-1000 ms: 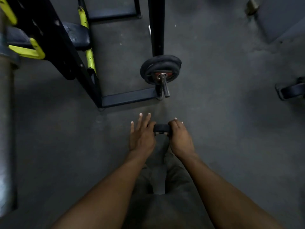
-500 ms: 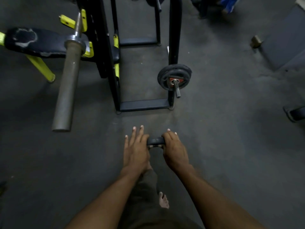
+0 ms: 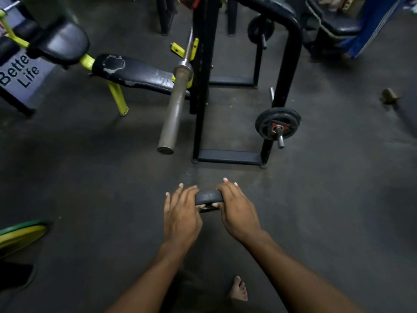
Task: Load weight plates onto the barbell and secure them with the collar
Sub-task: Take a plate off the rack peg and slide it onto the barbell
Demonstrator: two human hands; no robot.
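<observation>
Dark rubber gym floor (image 3: 316, 211) under a black rack (image 3: 230, 155), yellow-legged bench (image 3: 140, 74), yellow-green plate (image 3: 20, 236).

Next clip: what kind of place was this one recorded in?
Most likely a gym's free-weight area. A barbell rests on a black rack over a worn padded bench, a weight plate hangs on a storage peg, and both hands hold a small black plate above the dark floor.
</observation>
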